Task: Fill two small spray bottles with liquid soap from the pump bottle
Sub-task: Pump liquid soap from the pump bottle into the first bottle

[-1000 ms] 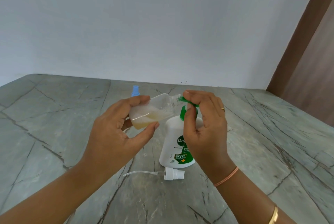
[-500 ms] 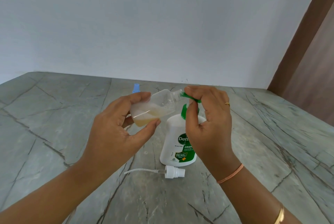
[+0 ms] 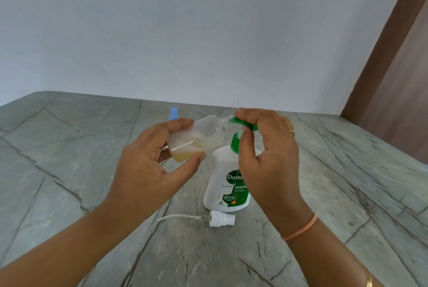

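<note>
- Mid-bench, nearer the far edge where the grey veined stone bench (image 3: 69,171) meets the pale wall (image 3: 208,32): all the work is gathered here, away from any corner.
- Left hand (image 3: 148,171): fingers and thumb curled round the small spray bottle. It holds the bottle clear of the bench, tilted, with the neck raised toward the pump spout.
- Right hand (image 3: 271,154): fingers curled over the green pump head (image 3: 245,124), thumb down beside the green collar. Reads as a press on the pump.
- Pump bottle (image 3: 222,180): white, Dettol label, upright on the bench just beside the held bottle, partly behind the right hand.
- Small spray bottle (image 3: 199,136): clear, top off, open neck right at the spout tip; cannot tell whether the tip is inside.
- Amber soap (image 3: 185,154): pooled in the bottle's low corner, with froth above it and the rest of the body empty. Judged: filling is under way and well short of full.
- White spray head (image 3: 221,218): lies on its side with its dip tube, on the near-edge side of the pump bottle and not touching it. Probably belongs to the held bottle and is yet to be refitted.
- Blue-capped bottle (image 3: 173,113): only the blue top shows behind the left hand, toward the far edge. The body is hidden, so its fill level is unknown; it could be filled or untouched.
- Remaining, as judged: more pumps into the clear bottle, spray head back on, then the blue-capped one if it is unfilled.
</note>
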`<state>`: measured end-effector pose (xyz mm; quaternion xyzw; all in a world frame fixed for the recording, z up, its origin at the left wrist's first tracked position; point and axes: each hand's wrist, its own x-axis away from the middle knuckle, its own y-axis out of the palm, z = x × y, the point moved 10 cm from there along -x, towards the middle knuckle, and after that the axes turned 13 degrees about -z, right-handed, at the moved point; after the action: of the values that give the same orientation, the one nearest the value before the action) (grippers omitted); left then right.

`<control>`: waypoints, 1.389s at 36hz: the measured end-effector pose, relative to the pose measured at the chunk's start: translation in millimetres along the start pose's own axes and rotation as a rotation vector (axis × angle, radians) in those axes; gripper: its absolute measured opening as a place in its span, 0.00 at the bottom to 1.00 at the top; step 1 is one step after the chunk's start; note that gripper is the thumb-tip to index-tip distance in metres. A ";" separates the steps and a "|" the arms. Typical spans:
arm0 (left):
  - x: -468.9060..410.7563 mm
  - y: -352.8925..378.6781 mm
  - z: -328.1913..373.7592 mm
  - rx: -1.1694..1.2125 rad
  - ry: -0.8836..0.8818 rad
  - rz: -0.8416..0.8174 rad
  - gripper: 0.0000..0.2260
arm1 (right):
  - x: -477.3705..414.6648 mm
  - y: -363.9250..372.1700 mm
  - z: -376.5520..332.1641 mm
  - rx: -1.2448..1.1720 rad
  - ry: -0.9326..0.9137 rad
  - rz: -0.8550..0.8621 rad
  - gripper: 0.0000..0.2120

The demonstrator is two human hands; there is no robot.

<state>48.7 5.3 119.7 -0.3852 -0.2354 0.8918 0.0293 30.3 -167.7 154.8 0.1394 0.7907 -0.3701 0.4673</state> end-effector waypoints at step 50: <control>-0.8 -1.0 -0.1 -0.023 -0.002 0.004 0.22 | -11.8 -0.6 -0.9 0.001 -0.002 -0.006 0.08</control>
<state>49.2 6.0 120.7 -0.3850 -0.2449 0.8895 0.0228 35.6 -166.1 165.3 0.1368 0.7905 -0.3719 0.4670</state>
